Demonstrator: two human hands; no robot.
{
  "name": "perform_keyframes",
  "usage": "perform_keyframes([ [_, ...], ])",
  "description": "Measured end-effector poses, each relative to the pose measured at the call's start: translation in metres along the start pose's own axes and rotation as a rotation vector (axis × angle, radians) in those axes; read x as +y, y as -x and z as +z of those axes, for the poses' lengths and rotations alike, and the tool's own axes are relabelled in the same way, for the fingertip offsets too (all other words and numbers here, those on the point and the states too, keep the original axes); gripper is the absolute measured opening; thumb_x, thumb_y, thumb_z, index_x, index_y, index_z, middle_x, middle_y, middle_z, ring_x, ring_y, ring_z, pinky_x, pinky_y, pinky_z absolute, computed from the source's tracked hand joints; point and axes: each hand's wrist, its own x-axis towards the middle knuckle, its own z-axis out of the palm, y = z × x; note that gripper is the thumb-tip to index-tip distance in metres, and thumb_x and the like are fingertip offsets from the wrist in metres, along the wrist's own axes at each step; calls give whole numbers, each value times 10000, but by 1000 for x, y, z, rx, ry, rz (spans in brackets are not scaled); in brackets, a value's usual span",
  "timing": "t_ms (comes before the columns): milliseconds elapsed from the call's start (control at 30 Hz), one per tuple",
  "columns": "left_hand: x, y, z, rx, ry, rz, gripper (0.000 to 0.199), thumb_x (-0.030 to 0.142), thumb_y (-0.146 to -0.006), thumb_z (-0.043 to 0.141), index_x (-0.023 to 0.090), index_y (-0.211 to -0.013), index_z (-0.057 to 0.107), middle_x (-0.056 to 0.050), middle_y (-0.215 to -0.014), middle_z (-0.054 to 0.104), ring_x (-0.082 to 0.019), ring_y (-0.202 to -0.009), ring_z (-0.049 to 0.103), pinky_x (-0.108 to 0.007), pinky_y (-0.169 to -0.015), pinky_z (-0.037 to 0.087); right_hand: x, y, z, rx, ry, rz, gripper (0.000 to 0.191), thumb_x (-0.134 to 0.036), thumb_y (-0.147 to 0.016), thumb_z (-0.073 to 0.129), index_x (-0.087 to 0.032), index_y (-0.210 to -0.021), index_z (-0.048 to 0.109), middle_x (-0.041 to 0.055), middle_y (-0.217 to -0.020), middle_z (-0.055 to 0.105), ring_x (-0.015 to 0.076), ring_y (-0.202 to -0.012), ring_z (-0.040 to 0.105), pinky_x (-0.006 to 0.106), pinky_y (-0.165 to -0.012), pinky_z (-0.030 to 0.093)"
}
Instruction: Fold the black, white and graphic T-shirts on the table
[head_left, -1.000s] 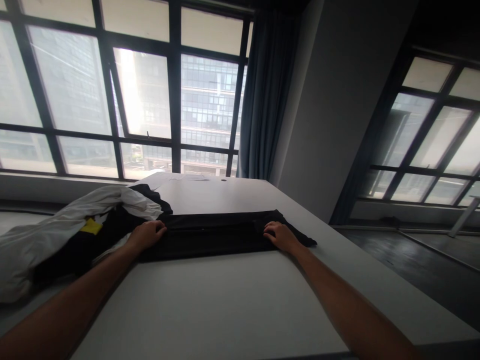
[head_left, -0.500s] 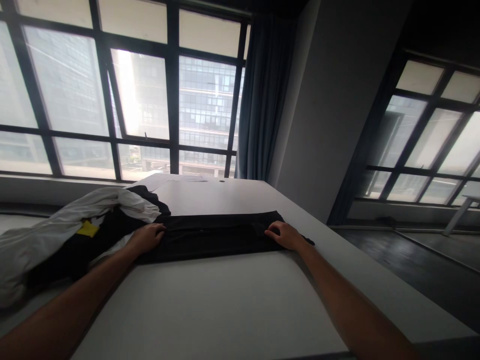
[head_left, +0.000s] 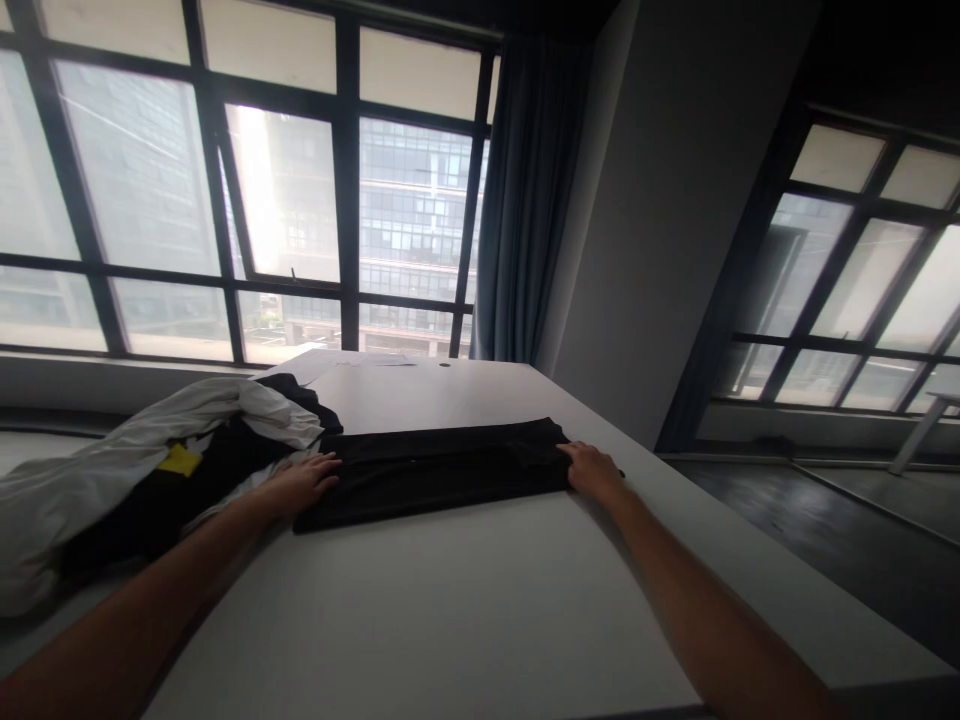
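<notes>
A black cloth [head_left: 450, 470], folded into a long flat strip, lies across the white table [head_left: 480, 600]. At its left end rests my left hand [head_left: 304, 482], open, with the fingers spread on the fabric. My right hand [head_left: 592, 470] is at the strip's right end, its fingertips touching the edge; whether they pinch any fabric is too small to tell. Close beside my left hand, a heap of white cloth [head_left: 202, 400] and black cloth [head_left: 142, 510] with a yellow patch [head_left: 180, 460] covers the left side of the table.
Sheets of paper [head_left: 375, 359] lie at the table's far edge near a small dark round hole [head_left: 445, 365]. Beyond are windows, a blue curtain [head_left: 521, 200] and a grey pillar [head_left: 660, 200]. Part of another table [head_left: 919, 430] shows at the far right.
My left hand has opened and its fingers have spread. My right hand has moved slightly right, to the strip's end. The strip's left end has shifted a little right and its outline looks straighter.
</notes>
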Motion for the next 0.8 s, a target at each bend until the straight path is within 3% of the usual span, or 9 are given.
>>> perform_keyframes([
  [67, 2, 4, -7, -54, -21, -2, 577, 509, -850, 453, 260, -1358, 568, -89, -1514, 465, -318, -1397, 401, -516, -1145, 281, -17, 3, 1, -61, -62, -14, 492, -350, -941, 397, -215, -1389, 548, 125, -1399, 548, 303, -1242, 538, 414, -1040, 398],
  [167, 3, 11, -20, -102, -39, 18, 559, 545, -765, 579, 274, -1251, 643, -102, -1397, 587, -355, -1301, 502, -539, -1126, 294, -39, 0, 13, -209, -30, 3, 621, -577, -943, 346, -219, -1424, 509, 159, -1415, 520, 347, -1247, 534, 448, -1022, 411],
  [233, 1, 16, -27, -93, -21, 49, 544, 537, -714, 646, 276, -1191, 668, -98, -1329, 632, -356, -1255, 538, -550, -1141, 264, -45, -11, 22, -299, 17, 1, 690, -636, -910, 392, -207, -1442, 485, 197, -1437, 484, 385, -1263, 516, 488, -1027, 401],
  [333, 0, 21, -31, -79, 51, 132, 635, 521, -672, 700, 298, -1262, 624, -78, -1440, 546, -355, -1336, 461, -527, -1169, 235, -47, -38, 30, -405, 44, -28, 701, -626, -881, 477, -229, -1458, 461, 200, -1469, 453, 401, -1306, 475, 518, -1048, 374],
  [400, 3, 24, -30, -91, 130, 225, 723, 529, -676, 707, 308, -1349, 560, -59, -1536, 436, -339, -1402, 382, -474, -1164, 282, -52, -57, 31, -352, 82, -50, 639, -600, -906, 462, -276, -1457, 454, 166, -1479, 456, 392, -1340, 436, 563, -1077, 316],
  [467, 10, 26, -27, -106, 195, 297, 746, 562, -714, 677, 313, -1398, 513, -51, -1575, 372, -320, -1425, 352, -441, -1146, 326, -66, -70, 31, -164, 139, -46, 570, -564, -947, 406, -293, -1445, 460, 163, -1458, 480, 385, -1344, 428, 610, -1096, 231],
  [567, 31, 30, -21, -102, 199, 305, 686, 635, -786, 584, 329, -1396, 517, -54, -1562, 395, -325, -1407, 383, -469, -1129, 342, -103, -74, 34, 22, 154, 43, 544, -513, -993, 273, -236, -1398, 507, 212, -1341, 557, 381, -1219, 545, 624, -1056, 241],
  [667, 56, 37, -19, -58, 131, 276, 637, 660, -805, 542, 332, -1351, 568, -72, -1492, 492, -345, -1317, 485, -484, -1068, 391, -144, -67, 44, -128, 59, 109, 629, -586, -974, 217, -215, -1386, 514, 226, -1286, 582, 389, -1139, 593, 583, -968, 360],
  [800, 81, 45, -32, -42, 38, 287, 591, 670, -752, 602, 324, -1228, 660, -90, -1240, 654, -341, -1105, 604, -452, -929, 463, -175, -63, 57, -300, 8, 62, 753, -714, -908, 262, -250, -1486, 397, 218, -1503, 384, 473, -1352, 362, 608, -996, 336],
])
